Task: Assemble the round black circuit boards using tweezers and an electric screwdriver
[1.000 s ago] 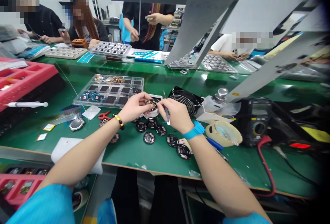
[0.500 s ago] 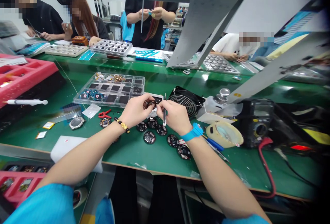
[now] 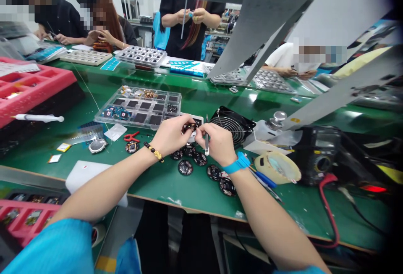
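Observation:
Near the middle of the green bench, my left hand [image 3: 175,133] pinches a small dark round part [image 3: 189,127] between thumb and fingers. Close on its right, my right hand [image 3: 217,140] is closed around metal tweezers [image 3: 207,144], which stand nearly upright; its fingertips meet the dark part's edge. Behind both hands lies a white-framed item, partly covered by them. Several black round assemblies [image 3: 185,167] with small components rest on the bench just below the hands. Another round piece [image 3: 131,146] lies to the left, beside a red clip [image 3: 131,136].
A clear compartment tray [image 3: 141,106] sits behind my left hand. A black fan [image 3: 233,125], a yellowish bowl [image 3: 277,167] and a multimeter [image 3: 323,152] stand to the right. A pink tray [image 3: 59,81] is far left. Other people work across the bench.
The whole view has shifted slightly, with the bench items now a little further right. Both hands keep nearly the same pose. Across the bench, a person's hands have come together.

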A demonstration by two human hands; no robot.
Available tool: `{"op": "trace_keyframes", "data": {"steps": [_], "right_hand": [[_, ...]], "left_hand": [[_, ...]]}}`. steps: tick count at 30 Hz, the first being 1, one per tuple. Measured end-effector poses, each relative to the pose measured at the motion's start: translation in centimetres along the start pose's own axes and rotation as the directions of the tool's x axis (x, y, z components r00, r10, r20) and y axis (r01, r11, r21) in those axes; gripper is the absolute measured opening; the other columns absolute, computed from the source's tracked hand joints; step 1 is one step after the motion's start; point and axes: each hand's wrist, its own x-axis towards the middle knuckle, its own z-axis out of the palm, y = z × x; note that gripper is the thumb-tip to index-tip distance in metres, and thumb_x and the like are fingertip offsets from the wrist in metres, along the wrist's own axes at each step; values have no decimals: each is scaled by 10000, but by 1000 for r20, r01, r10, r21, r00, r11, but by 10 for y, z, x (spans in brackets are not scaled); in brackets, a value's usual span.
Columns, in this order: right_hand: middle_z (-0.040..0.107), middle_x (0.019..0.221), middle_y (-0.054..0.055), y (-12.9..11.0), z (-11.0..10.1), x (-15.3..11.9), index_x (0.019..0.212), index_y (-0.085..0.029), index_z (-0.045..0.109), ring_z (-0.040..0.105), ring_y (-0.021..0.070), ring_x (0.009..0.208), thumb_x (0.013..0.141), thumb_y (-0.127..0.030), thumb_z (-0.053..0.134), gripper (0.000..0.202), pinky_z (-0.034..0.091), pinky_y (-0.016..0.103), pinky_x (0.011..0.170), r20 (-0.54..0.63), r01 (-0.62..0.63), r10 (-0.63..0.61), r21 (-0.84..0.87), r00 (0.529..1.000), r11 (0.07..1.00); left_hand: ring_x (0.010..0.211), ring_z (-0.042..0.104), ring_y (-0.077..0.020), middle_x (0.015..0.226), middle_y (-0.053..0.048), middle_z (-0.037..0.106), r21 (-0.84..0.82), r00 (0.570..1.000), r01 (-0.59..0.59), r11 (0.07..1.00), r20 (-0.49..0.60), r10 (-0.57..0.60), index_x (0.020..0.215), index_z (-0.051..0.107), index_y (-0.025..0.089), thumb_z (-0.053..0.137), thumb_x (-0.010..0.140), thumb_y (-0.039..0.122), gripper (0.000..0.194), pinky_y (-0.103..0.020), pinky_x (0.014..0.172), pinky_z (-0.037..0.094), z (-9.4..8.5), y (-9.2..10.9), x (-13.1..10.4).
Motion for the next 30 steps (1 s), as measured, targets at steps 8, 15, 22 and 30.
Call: {"op": "trace_keyframes", "data": {"steps": [8,15,22,30], "right_hand": [[648,713,11,0,1,-1,779,-201,618,626,160,648,935,-148,584,168,434,280,626,3,3,-3,33,1000,999],[667,722,16,-3,0,-1,780,-217,616,632,166,663,928,-161,580,162,457,285,644,22,-46,45,66,999,997],[663,694,1,-5,-1,1,756,-223,604,627,152,639,907,-139,581,175,478,271,648,8,-79,79,191,997,978],[698,688,-6,-6,0,-1,745,-230,607,645,152,620,898,-159,595,169,495,273,631,-2,-112,116,235,993,965]], "left_hand": [[734,675,-162,946,-18,780,23,1000,-11,1000,-5,12,1005,671,202,636,906,147,118,-285,692,464,0,0,-1],[710,666,-155,906,-13,766,-53,1000,23,998,13,-22,983,664,207,644,900,151,102,-274,680,467,0,1,-1],[703,653,-147,838,-4,746,-134,998,63,989,1,-63,954,666,199,673,880,152,88,-263,672,461,-2,3,1],[665,658,-125,781,1,717,-465,976,217,858,89,-199,872,639,181,713,833,168,84,-231,616,496,3,-5,6]]}}
